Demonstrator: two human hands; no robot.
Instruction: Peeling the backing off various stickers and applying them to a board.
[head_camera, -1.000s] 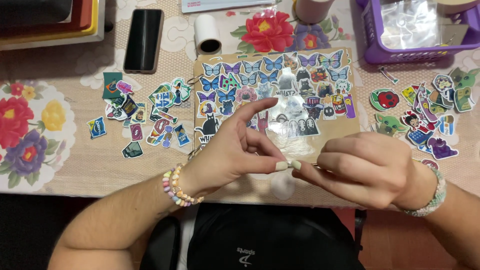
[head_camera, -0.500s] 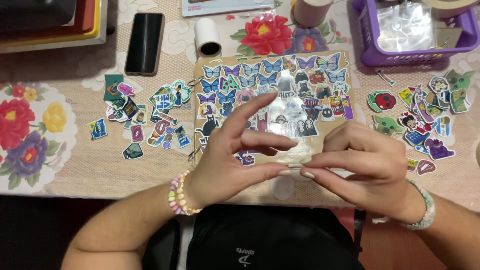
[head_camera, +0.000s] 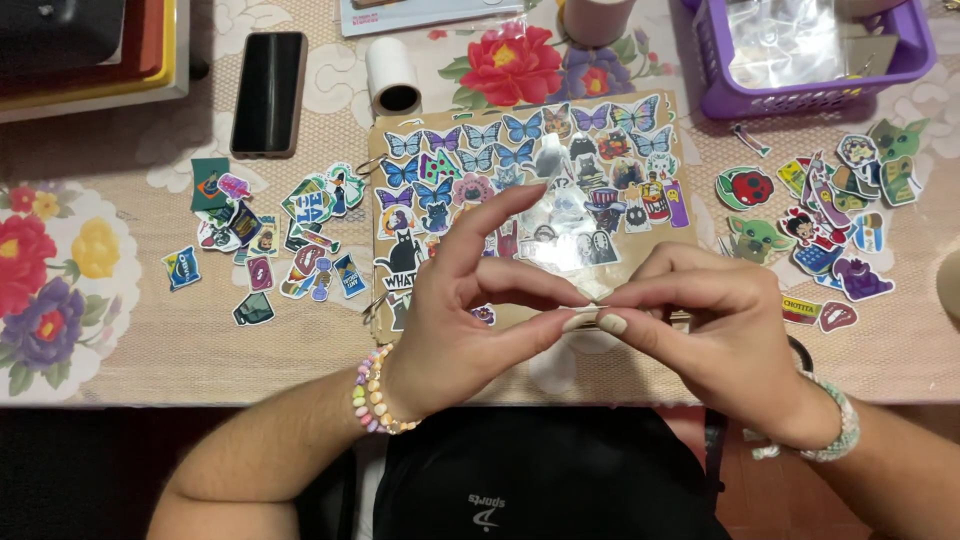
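Two hands pinch a clear sticker sheet above the table's near edge.

Head view: left hand (head_camera: 455, 330) and right hand (head_camera: 715, 330) meet, fingers (head_camera: 610, 322) narrowed on the transparent sheet (head_camera: 565, 225), partly hiding the sticker-covered notebook (head_camera: 530, 170). One phone (head_camera: 268, 92) and one purple basket (head_camera: 815, 95) lie toward the far edge; loose stickers (head_camera: 270, 245) lie scattered left and right.

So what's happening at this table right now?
A person's left hand and right hand meet fingertip to fingertip, pinching a small clear sticker sheet above a brown notebook covered in butterfly stickers. Loose stickers lie on both sides. A phone and a purple basket sit farther back.
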